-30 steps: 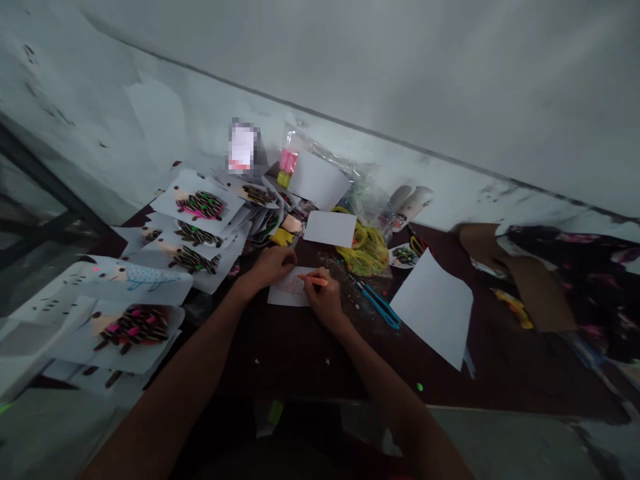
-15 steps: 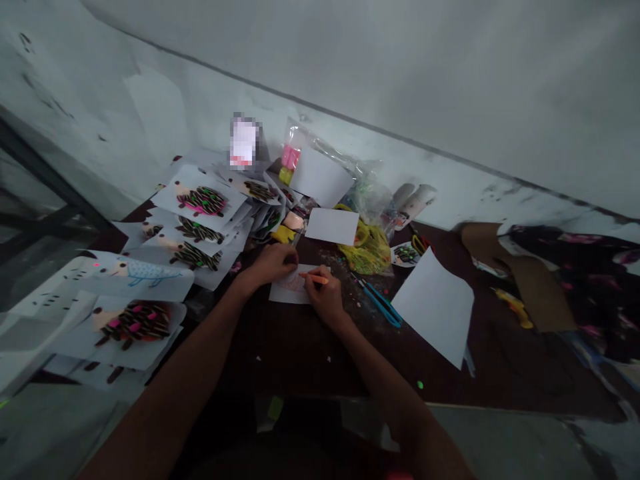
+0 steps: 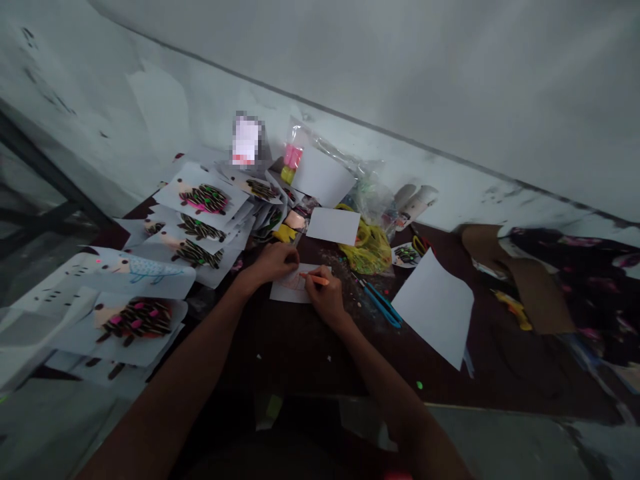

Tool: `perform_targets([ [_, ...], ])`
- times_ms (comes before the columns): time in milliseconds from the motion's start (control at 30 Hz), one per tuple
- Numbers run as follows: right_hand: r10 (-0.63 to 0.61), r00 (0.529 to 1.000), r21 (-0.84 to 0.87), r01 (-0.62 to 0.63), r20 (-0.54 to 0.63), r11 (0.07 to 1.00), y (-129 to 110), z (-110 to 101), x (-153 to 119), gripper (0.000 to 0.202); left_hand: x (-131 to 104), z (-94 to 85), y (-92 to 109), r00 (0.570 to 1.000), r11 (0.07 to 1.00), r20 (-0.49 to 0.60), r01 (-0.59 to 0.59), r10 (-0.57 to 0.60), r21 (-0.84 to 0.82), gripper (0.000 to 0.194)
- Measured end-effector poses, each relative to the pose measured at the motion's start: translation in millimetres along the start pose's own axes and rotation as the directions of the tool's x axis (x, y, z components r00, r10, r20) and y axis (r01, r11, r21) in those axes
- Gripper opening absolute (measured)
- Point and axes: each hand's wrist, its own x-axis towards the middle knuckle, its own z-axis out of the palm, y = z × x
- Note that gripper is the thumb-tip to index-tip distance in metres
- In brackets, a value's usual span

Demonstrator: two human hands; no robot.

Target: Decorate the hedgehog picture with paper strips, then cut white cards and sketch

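A small white card [image 3: 290, 293] with faint orange lines lies on the dark table [image 3: 295, 353], between my hands. My right hand [image 3: 325, 297] is closed round an orange marker [image 3: 319, 280], its tip at the card. At the card's upper left edge rests my left hand [image 3: 276, 262], with its fingers curled together; whether they pinch anything is hidden. Blue-handled scissors [image 3: 381, 303] lie to the right of my right hand. Just beyond the card are a blank white card [image 3: 333, 226] and a yellow plastic bag [image 3: 367, 250].
Hedgehog pictures [image 3: 203, 198] are piled at the left. A large white sheet [image 3: 435, 310], a yellow tool [image 3: 513, 309], brown cardboard [image 3: 543, 293] and dark flowered cloth [image 3: 595, 287] lie at the right. A blurred-out bright object [image 3: 247, 140] stands near the wall.
The view has shifted very slightly. A few more orange lines seem to show on the card; both hands keep nearly the same place.
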Motion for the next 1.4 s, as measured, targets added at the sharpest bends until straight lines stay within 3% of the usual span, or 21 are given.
perform_targets([
  [400, -0.035, 0.999, 0.028, 0.035, 0.006, 0.999, -0.2, -1.0, -0.8, 0.016, 0.0, -1.1, 2.6, 0.999, 0.999, 0.022, 0.028, -0.029, 0.018, 0.017],
  [633, 0.005, 0.995, 0.0, -0.005, -0.097, 1.0, 2.7, -7.1, -2.7, 0.015, -0.5, -0.6, 1.3, 1.0, 1.0, 0.008, 0.019, -0.019, 0.005, 0.015],
  [1033, 0.004, 1.0, 0.013, -0.004, -0.012, 1.0, 6.4, -4.6, -1.3, 0.016, 0.2, -1.1, 2.3, 0.999, 1.0, 0.028, 0.029, -0.03, 0.005, 0.017],
  [1400, -0.04, 0.999, -0.033, 0.039, -0.034, 0.999, 7.8, -3.3, -2.0, 0.017, 1.1, 0.7, 0.5, 1.0, 1.0, 0.012, 0.018, -0.018, 0.01, 0.018],
])
